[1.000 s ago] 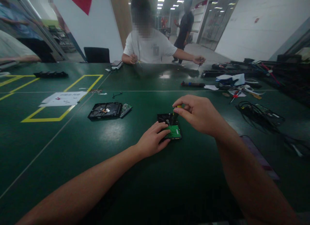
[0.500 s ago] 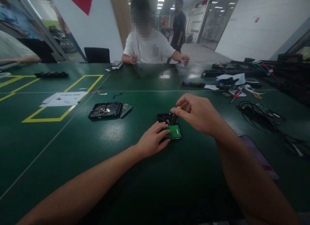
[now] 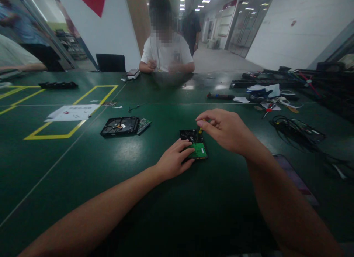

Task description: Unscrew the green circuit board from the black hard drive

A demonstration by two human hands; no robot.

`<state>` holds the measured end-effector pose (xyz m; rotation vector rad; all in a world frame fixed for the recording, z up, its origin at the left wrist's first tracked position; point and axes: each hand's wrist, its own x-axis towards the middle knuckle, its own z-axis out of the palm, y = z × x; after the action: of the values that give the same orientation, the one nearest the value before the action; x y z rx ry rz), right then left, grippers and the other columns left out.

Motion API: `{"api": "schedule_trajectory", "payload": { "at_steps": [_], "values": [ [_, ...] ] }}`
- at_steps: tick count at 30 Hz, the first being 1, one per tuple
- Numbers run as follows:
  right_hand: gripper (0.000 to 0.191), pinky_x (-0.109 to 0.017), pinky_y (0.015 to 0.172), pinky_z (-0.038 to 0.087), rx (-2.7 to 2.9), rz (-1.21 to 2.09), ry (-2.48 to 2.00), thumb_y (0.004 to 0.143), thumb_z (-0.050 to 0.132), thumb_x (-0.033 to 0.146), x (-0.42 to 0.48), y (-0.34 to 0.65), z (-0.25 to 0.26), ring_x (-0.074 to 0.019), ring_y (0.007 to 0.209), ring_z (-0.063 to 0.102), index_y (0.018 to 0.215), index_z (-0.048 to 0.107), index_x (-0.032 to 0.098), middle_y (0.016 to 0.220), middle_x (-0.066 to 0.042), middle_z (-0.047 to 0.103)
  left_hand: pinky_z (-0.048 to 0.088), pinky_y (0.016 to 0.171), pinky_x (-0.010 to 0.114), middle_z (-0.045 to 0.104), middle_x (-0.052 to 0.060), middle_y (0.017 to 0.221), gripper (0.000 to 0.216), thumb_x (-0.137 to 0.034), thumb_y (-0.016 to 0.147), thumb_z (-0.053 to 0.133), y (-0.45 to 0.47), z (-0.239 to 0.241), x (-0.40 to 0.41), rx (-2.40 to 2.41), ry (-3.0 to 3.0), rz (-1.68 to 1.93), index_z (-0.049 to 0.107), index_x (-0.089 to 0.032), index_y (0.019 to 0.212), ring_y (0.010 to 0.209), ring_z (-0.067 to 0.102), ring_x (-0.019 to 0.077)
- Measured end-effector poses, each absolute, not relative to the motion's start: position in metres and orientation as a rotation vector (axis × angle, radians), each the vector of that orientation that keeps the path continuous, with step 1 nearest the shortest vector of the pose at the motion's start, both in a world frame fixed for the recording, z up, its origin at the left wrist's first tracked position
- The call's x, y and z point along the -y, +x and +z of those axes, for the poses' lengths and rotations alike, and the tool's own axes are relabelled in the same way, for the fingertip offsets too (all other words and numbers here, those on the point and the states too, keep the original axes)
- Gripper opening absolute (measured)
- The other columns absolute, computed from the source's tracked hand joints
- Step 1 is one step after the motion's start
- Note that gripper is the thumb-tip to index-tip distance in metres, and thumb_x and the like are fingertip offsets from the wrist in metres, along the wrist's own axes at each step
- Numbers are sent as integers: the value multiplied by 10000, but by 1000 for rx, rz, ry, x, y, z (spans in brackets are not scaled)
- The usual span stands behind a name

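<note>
Head view: resting left hand (image 3: 175, 160), fingers slightly apart, on rectangular black hard drive with green circuit board (image 3: 200, 150); drive's far and right edges exposed beyond left fingertips. Clamping yellow-and-dark screwdriver (image 3: 200, 132) between right hand (image 3: 225, 129) thumb and fingers, near upright over drive; tip contact too small to tell. Noted well left of left fingers, across green tabletop (image 3: 163, 98): black rectangular drive casing (image 3: 119, 126). Well right of right fingers: black cable tangle (image 3: 284, 130).

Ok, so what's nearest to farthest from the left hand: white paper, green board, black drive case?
1. Green board: under the fingers of the left hand.
2. Black drive case: off to the left.
3. White paper: farther left.
</note>
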<state>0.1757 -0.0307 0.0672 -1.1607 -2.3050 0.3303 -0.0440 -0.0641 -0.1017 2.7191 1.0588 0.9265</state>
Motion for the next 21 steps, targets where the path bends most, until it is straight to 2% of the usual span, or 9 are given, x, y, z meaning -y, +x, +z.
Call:
{"api": "schedule_trajectory", "payload": {
  "at_steps": [2,6,12,18,21],
  "values": [
    [186,-340,764,498,2298,387,-1162,1005,605,310,32,175,68,-205,823,704,1022,772,230,1032,-57,786,433,1237,603,628,160,1415,356,-333,1027,628,-44,-101,65,-1058,2719,945,640,-187,1352,1397,583,323],
    [207,-333,735,513,2259,461,-1184,983,623,277,35,175,70,-195,781,718,1136,746,212,1032,-63,798,434,1231,617,629,153,1415,361,-325,1020,637,-43,-101,65,-1052,2717,963,634,-199,1358,1401,581,324],
    [185,-319,699,510,2236,608,-1188,958,632,281,30,178,68,-201,767,710,1081,746,201,846,-39,773,434,1229,622,622,161,1428,364,-319,1017,639,-43,-100,65,-1054,2704,952,634,-201,1362,1395,587,331],
    [171,-309,704,482,2260,550,-1150,976,642,352,24,179,64,-179,771,666,1021,756,232,933,-33,763,432,1230,628,619,151,1434,373,-324,1016,637,-44,-101,65,-1057,2698,939,627,-219,1374,1405,580,331],
    [142,-308,705,471,2291,508,-1136,966,649,320,27,179,67,-175,768,659,979,761,233,956,-33,766,436,1224,633,614,152,1441,379,-322,1016,635,-44,-101,64,-1045,2700,941,622,-220,1382,1403,581,331]
  ]
}}
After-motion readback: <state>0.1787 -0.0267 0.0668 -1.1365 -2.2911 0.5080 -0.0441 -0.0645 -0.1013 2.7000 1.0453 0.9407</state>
